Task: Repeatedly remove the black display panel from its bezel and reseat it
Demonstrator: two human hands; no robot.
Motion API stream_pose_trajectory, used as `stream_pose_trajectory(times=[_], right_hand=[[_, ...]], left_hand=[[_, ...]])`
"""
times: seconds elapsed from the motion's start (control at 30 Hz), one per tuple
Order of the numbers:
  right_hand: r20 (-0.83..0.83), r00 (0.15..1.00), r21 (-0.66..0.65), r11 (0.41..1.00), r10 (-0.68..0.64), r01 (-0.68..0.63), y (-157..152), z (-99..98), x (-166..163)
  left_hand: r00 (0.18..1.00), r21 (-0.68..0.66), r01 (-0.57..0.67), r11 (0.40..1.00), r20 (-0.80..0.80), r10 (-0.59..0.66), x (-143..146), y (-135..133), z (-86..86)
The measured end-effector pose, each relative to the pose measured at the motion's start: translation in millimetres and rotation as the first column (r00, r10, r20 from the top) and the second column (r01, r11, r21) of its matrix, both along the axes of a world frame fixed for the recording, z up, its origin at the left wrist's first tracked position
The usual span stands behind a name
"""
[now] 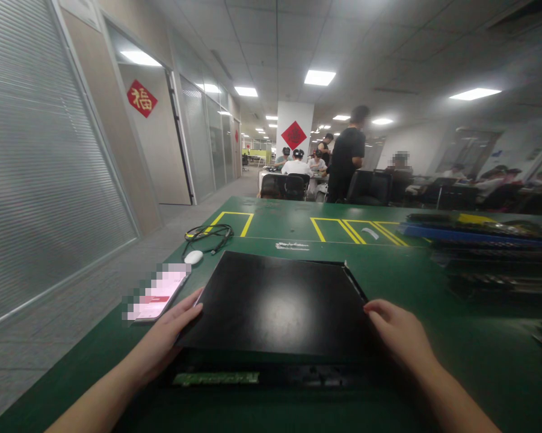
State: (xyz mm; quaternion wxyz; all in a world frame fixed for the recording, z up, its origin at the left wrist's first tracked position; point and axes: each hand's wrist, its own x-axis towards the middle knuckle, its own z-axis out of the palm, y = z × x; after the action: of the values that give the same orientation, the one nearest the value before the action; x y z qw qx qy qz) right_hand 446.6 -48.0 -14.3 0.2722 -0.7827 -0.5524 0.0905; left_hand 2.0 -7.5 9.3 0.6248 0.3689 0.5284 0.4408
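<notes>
A flat black LCD panel [261,300] with a dull sheen lies in front of me, over the green table. My left hand [175,322] grips its left edge, the thumb on top and the other fingers partly hidden beneath. At the opposite edge, my right hand [397,328] pinches the panel between thumb and fingers. Close to me, below the panel's near edge, is a dark strip carrying a narrow green circuit board [216,378]. Whether that strip is joined to the panel I cannot tell.
Left of the panel are a phone [160,294], a white mouse-like object [194,257] and a coiled black cable [210,236]. Yellow tape outlines [343,225] mark the green table [280,210]. Blurred stacked dark panels [491,246] stand at right. Several people sit or stand beyond.
</notes>
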Motion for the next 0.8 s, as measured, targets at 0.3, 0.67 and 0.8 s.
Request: stream_pose_trajectory(times=[0.3, 0.67, 0.8], right_hand=[[0.009, 1.000, -0.048, 0.999, 0.003, -0.002, -3.0, 5.1, -6.4], [0.115, 0.991, -0.125, 0.991, 0.070, -0.055, -5.5, 9.5, -16.0], [0.149, 0.984, -0.136, 0.988, 0.099, -0.079, -6.2, 8.8, -17.2]], left_hand=[[0.999, -0.018, -0.028, 0.999, 0.020, 0.028, 2.2, -1.2, 0.4], [1.000, -0.001, -0.004, 1.000, 0.014, 0.004, 0.3, -1.7, -0.3], [0.999, 0.012, -0.001, 1.000, 0.041, 0.001, 0.3, 0.1, -4.1]])
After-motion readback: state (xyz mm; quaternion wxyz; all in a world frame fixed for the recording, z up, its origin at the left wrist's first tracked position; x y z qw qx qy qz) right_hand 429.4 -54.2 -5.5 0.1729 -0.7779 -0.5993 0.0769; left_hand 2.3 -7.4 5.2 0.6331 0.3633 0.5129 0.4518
